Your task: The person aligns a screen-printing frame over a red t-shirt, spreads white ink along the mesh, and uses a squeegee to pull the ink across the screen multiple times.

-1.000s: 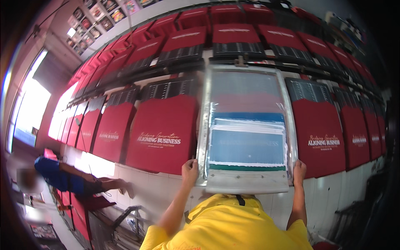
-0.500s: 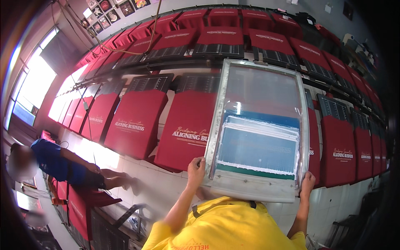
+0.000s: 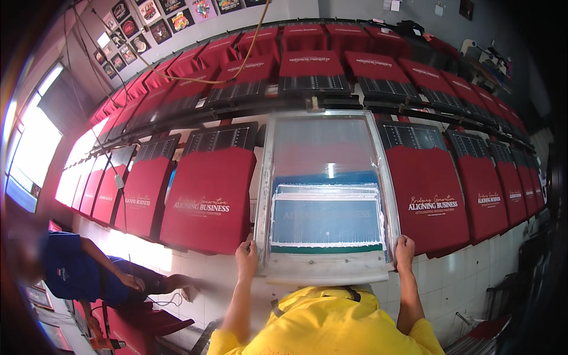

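A silk-screen frame (image 3: 380,195) with a pale metal border is in front of me, squared up over one board in the near row. Its mesh shows a blue stencil area (image 3: 325,225) edged with white ink, and red cloth shows through the upper mesh. My left hand (image 3: 246,255) is closed round the near left corner of the frame. At the near right corner my right hand (image 3: 405,251) grips the other side. Whether the frame rests on the board or hovers just over it, I cannot tell.
Printed red shirts (image 3: 204,192) (image 3: 423,192) lie on black boards either side of the frame. Further rows of shirt-covered boards stretch behind a dark rail (image 3: 225,103). A person in blue (image 3: 74,266) is at the left. A cable (image 3: 260,29) hangs overhead.
The frame has turned from a tilt to nearly straight and moved onto a board, both hands going with it. My view has shifted right along the row. The person in blue has changed posture.
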Motion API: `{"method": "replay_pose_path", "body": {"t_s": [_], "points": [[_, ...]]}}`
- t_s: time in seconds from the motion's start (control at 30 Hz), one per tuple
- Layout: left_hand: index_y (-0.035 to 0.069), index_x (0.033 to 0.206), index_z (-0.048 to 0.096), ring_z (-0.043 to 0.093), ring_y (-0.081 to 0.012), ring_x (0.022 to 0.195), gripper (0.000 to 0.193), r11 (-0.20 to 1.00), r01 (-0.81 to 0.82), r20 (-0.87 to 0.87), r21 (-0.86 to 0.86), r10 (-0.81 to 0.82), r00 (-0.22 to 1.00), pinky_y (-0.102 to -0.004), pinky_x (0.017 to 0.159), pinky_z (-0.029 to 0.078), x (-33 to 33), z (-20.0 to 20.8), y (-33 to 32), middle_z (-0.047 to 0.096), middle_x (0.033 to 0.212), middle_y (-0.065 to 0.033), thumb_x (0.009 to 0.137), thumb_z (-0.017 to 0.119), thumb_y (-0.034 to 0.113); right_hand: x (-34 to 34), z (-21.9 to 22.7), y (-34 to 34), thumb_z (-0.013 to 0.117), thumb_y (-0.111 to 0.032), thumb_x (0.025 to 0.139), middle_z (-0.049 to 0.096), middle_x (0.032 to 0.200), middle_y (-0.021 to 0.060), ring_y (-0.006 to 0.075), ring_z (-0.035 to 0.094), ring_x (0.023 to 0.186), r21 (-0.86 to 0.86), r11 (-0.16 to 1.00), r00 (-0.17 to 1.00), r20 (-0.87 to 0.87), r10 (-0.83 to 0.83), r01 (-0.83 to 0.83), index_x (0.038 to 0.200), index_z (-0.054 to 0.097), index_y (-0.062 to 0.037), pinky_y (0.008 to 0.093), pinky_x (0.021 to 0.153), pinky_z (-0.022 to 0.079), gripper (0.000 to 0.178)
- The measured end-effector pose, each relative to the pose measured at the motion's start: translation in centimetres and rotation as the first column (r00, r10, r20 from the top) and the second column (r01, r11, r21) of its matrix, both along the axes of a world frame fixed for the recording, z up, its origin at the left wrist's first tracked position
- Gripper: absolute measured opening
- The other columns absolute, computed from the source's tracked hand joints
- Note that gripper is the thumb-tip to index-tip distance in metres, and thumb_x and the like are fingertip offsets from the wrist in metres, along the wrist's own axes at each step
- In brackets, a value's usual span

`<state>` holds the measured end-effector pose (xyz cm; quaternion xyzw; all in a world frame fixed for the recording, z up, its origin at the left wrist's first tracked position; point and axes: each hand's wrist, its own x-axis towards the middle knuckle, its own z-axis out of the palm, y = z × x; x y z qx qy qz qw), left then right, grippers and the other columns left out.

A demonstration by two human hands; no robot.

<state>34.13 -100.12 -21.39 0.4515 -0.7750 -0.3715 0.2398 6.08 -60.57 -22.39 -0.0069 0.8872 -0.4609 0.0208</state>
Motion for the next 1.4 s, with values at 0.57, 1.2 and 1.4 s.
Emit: {"method": "replay_pose_path", "body": {"t_s": [0.57,1.2,1.4], "points": [[-0.009,0.090,0.064,0.061,-0.0268,0.066,0.030,0.995,0.081,-0.066,0.060,-0.077,0.995,-0.0397,0.063,0.045,-1.2,-0.7,-3.3,0.062,0.070,-0.0192,0.091,0.054,0.019,-0.5,-1.4,-2.6,0.048,-0.021,0.090,0.064,0.085,0.0299,0.0398,0.064,0.082,0.135,0.990,0.983,-0.181,-0.004,0.029,0.092,0.063,0.0110,0.0445,0.076,0.046,0.035],[-0.002,0.094,0.069,0.066,-0.0385,0.076,0.022,0.979,0.203,0.227,0.003,-0.199,0.953,-0.0422,0.069,0.050,-0.7,-1.1,-4.9,0.066,0.080,-0.0249,0.090,0.056,0.015,-0.2,-1.7,-3.6,0.046,-0.018,0.091,0.058,0.081,0.0302,0.0496,0.056,0.081,0.154,0.988,0.989,-0.151,0.001,0.023,0.080,0.059,0.0039,0.0528,0.069,0.042,0.028],[-0.008,0.076,0.059,0.045,-0.0230,0.053,0.033,0.975,0.127,-0.011,-0.185,-0.131,0.991,-0.0420,0.055,0.037,-1.4,-1.9,-2.3,0.047,0.056,-0.0158,0.093,0.053,0.019,-0.6,-1.6,-3.5,0.045,-0.023,0.092,0.063,0.090,0.0283,0.0492,0.059,0.089,0.144,0.989,0.998,-0.059,-0.037,0.045,0.086,0.063,0.0018,0.0540,0.076,0.045,0.031]]}}
